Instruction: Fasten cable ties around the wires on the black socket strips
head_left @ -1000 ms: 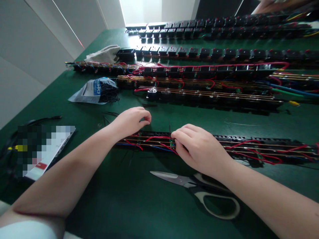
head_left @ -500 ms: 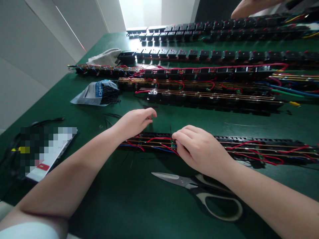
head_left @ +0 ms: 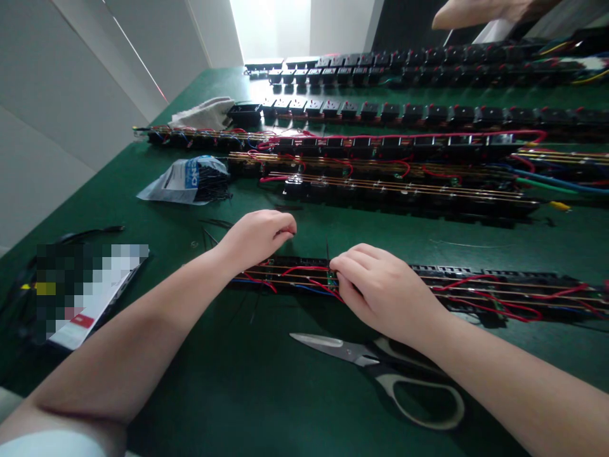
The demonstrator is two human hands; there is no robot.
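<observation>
A long black strip (head_left: 304, 261), with copper rods, red and blue wires and small green boards, lies across the table before me. My right hand (head_left: 380, 279) is closed at its middle, fingertips pinched beside a green board. From those fingertips a thin black cable tie (head_left: 327, 246) sticks up. My left hand (head_left: 261, 233) hovers over the strip's far edge, to the left, with thumb and fingers pressed together; whatever they hold is hidden. More loose black ties (head_left: 216, 222) lie just beyond the left wrist. Scissors (head_left: 352, 353) rest on the table below my right hand.
Several black socket strips (head_left: 409, 113) and wired strips (head_left: 409, 184) lie across the green table (head_left: 204, 393). A plastic bag of black ties (head_left: 188, 181) and a whitish cloth (head_left: 202, 114) are at left. Another person's arm (head_left: 480, 13) shows at top right.
My left hand's thumb and fingers have come together from a slightly parted pose. My right hand stays at the same place on the strip. The other person's arm has moved slightly left.
</observation>
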